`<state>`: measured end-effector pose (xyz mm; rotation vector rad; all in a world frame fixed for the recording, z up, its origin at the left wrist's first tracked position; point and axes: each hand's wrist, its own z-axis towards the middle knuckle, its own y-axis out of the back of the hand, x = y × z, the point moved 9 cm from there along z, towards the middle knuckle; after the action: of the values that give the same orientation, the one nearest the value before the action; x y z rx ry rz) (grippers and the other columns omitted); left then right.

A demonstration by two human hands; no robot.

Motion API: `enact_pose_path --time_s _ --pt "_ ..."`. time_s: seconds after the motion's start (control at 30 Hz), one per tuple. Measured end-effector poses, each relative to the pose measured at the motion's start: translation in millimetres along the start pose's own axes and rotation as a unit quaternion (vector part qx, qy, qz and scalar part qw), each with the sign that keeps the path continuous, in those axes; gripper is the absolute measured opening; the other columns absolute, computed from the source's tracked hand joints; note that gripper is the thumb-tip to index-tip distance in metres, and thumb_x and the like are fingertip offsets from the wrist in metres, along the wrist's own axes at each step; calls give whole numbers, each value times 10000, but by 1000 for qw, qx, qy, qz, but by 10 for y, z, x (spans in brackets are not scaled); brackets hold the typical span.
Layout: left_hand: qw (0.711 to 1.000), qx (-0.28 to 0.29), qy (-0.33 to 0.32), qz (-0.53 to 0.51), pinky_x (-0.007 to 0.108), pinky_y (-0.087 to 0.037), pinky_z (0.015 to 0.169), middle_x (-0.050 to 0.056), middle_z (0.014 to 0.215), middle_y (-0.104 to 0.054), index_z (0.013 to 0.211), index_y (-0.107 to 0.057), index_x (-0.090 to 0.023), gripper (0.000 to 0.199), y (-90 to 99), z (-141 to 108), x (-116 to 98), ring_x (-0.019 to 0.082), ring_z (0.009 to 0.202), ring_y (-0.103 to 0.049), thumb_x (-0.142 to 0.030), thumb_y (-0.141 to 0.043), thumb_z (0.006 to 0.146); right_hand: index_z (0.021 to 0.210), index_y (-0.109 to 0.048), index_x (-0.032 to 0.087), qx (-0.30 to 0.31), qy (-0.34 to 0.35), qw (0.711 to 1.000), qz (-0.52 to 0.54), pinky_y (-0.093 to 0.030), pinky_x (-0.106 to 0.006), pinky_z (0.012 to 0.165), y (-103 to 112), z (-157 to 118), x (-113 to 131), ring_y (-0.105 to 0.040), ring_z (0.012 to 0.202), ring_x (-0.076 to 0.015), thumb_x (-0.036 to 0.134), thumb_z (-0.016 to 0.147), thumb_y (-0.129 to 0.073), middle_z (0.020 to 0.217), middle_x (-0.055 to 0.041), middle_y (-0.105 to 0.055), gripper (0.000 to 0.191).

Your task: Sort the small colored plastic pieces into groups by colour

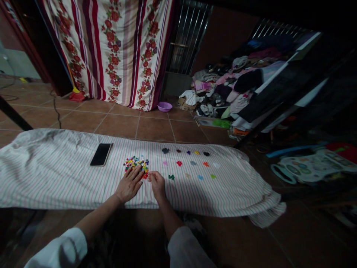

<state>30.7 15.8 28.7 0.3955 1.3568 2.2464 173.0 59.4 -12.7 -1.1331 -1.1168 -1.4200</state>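
A pile of small multicoloured pieces, perhaps beads or buttons (135, 162), lies on a striped cloth (117, 195). My left hand (130, 183) rests flat on the near side of this pile, fingers stretched out. Just right of it, my right hand (157, 183) is closed with thumb and fingertips together at the pile's edge; what it pinches, if anything, is too small to make out. Further right, small single-colour groups stand in rows, among them a red group (179, 163), a dark green group (171, 177), an orange group (205, 164) and a black group (206, 154).
A phone (100, 155) lies on the cloth left of the pile. Beyond the cloth's far edge is a tiled floor (153, 128) with a purple basin (164, 107) and a hanging flowered curtain (128, 56). Heaped clothes (223, 85) stand at the back right.
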Motion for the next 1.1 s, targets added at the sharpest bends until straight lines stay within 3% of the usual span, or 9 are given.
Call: enact_pose_path --time_s 0.3,0.57,0.8,1.1 --pt "1000 -2 5 22 432 -240 1177 85 1505 -413 1445 -392 -192 507 80 -257 84 222 1434 -303 -349 -355 964 796 -646 200 -3 -5 1000 2 -481 -242 596 1 6 -30 -589 609 -143 290 787 -462 655 10 -636 205" --pt "1000 5 7 9 428 -261 1164 61 1500 -420 1471 -342 -222 519 36 -220 113 213 1420 -333 -357 -338 969 795 -646 200 -5 -9 1000 9 -484 -245 605 3 4 -44 -594 620 -146 320 790 -483 669 4 -642 202" --pt "991 -13 130 34 472 -323 1113 152 1506 -382 1476 -331 -152 576 -28 -262 395 279 1427 -310 -411 -311 962 803 -659 195 -1 -5 1000 -4 -468 -238 604 13 -3 -18 -594 627 -144 350 806 -490 658 6 -638 229" --pt "990 -16 136 31 470 -331 1111 155 1513 -374 1457 -358 -126 567 -76 -236 396 289 1421 -323 -399 -312 962 818 -657 194 3 -7 1000 -7 -470 -234 602 9 2 -40 -600 627 -143 324 800 -480 666 10 -644 220"
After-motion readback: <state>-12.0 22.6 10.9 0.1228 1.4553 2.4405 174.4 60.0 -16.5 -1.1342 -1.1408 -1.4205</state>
